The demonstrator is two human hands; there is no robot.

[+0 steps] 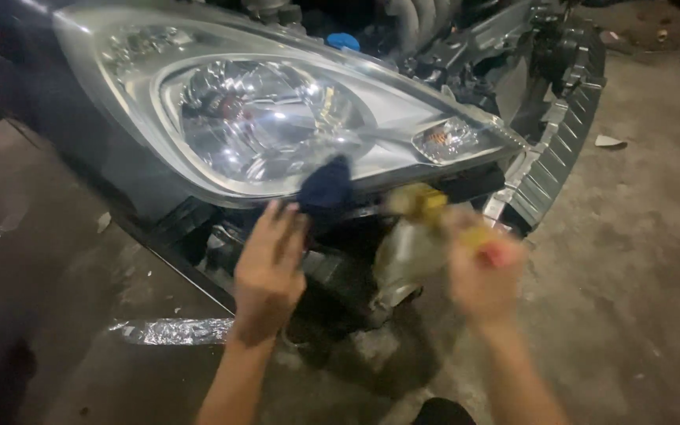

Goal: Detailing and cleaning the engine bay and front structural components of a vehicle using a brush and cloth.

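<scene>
Below the headlight [277, 118], left hand [269, 267] pinches an upright blue cloth [326, 185]; right hand [482, 271] grips a leftward-pointing yellow tool [423, 205]

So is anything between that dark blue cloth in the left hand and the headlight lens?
Nothing visible. The left hand holds the dark blue cloth right at the lower edge of the headlight lens. The blurred right hand, holding a yellow-topped bottle, stays off to the side.

So count-wise: one headlight [277, 118] with one orange indicator bulb [442, 138] in its corner, and one blue cap [343, 39] up behind it. Two hands, left hand [269, 271] and right hand [482, 275], one dark blue cloth [326, 185], one yellow-topped spray bottle [419, 228]. One strip of foil [175, 330] on the floor, too.
</scene>
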